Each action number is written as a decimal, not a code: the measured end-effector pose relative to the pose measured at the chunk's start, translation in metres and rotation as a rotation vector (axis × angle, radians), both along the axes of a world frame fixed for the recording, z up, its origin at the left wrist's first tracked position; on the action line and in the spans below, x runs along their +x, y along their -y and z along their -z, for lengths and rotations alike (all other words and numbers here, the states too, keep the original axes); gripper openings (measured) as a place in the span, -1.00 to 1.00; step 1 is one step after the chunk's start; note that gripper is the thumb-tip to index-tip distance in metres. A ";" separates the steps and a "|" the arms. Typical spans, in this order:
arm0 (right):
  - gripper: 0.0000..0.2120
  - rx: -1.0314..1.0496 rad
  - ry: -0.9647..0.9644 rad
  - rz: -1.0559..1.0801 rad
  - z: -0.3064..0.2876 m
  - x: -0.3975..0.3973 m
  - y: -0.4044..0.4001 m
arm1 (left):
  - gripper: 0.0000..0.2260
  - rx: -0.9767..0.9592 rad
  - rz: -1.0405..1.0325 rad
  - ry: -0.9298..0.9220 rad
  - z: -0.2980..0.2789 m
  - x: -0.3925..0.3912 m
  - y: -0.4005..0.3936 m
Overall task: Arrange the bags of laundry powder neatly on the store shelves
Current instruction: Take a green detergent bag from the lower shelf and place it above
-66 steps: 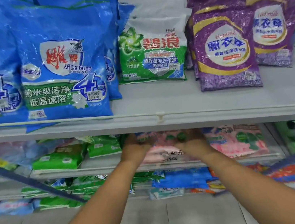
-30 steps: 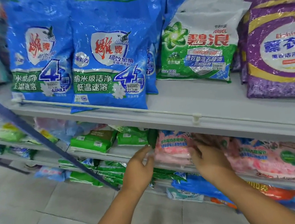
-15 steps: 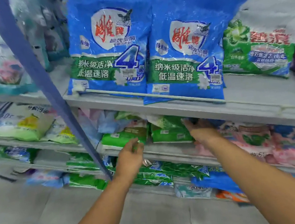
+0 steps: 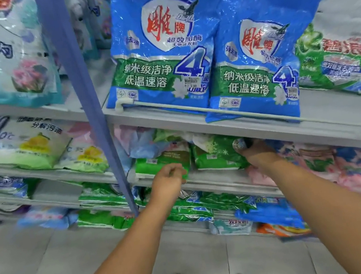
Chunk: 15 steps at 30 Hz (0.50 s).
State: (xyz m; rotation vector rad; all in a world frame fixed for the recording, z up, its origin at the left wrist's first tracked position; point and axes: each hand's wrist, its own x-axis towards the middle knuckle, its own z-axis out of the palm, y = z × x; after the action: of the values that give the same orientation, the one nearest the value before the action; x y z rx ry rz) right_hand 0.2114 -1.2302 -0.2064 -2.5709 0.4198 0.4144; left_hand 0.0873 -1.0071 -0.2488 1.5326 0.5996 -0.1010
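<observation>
Two green bags now — that's the change. The left green bag (image 4: 163, 162) and the right green bag (image 4: 218, 156) lie flat, side by side, at the front edge of the middle shelf (image 4: 216, 181), just right of the blue upright post (image 4: 83, 99). A second ago both hands were working the pink bags (image 4: 317, 159) further right along this same shelf; they've slid left, and the pink stack sits alone.

The left hand (image 4: 169, 181) has its fingers curled at the front right corner of the left green bag — pinching its edge, it looks like. The right hand (image 4: 255, 153) reaches under the upper shelf (image 4: 254, 124) onto the right end of the other bag; the fingers are out of sight, so I can't tell the grip.

Above, two big blue bags (image 4: 255, 63) stand along the rail, one poking past it. My read — pink section done, green pair next for squaring up.
</observation>
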 end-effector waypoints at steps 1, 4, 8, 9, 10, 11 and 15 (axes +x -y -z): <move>-0.47 -0.037 -0.013 -0.009 -0.001 0.000 0.000 | -0.88 -0.024 0.015 -0.002 0.000 0.000 0.002; -0.50 -0.147 -0.022 -0.050 0.000 -0.002 -0.004 | -0.88 -0.068 0.039 -0.009 0.002 0.004 0.003; -0.68 -0.119 -0.024 -0.098 -0.006 -0.026 -0.015 | -0.92 -0.141 0.055 -0.029 -0.003 0.014 0.008; -0.74 -0.052 -0.012 -0.079 -0.009 -0.037 -0.018 | -0.82 -0.164 0.067 -0.035 -0.004 0.016 0.009; -0.77 0.024 0.015 -0.053 -0.011 -0.047 -0.022 | -0.66 -0.208 0.077 -0.041 -0.004 0.018 0.011; -0.79 0.096 0.047 -0.034 -0.014 -0.058 -0.028 | -0.52 -0.263 0.086 -0.056 -0.005 0.021 0.013; -0.76 0.244 0.171 -0.042 -0.024 -0.095 -0.056 | -0.56 -0.492 0.027 -0.069 -0.004 0.032 0.025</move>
State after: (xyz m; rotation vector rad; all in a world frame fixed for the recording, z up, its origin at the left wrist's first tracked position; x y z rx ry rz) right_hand 0.1163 -1.1746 -0.1823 -2.3572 0.2382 0.2414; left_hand 0.1191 -1.0319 -0.2448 1.0626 0.5587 -0.3006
